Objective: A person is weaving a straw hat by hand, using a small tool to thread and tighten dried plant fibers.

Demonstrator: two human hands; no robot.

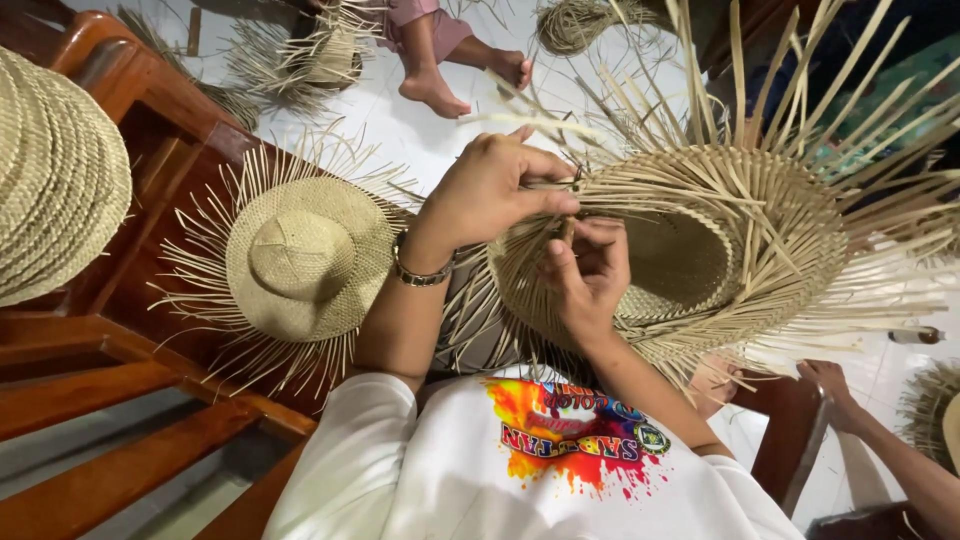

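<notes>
An unfinished woven straw hat lies on my lap, its hollow crown facing me and long loose strands fanning out all round the brim. My left hand, with a metal bracelet on the wrist, pinches strands at the brim's near edge. Just below it, my right hand curls its fingers over the same edge and grips the weave. The two hands are almost touching.
A second fringed straw hat rests on a wooden chair to my left, beside a stack of woven hats. Another person's bare feet are on the white floor ahead, next to more straw work. Someone's hand is at lower right.
</notes>
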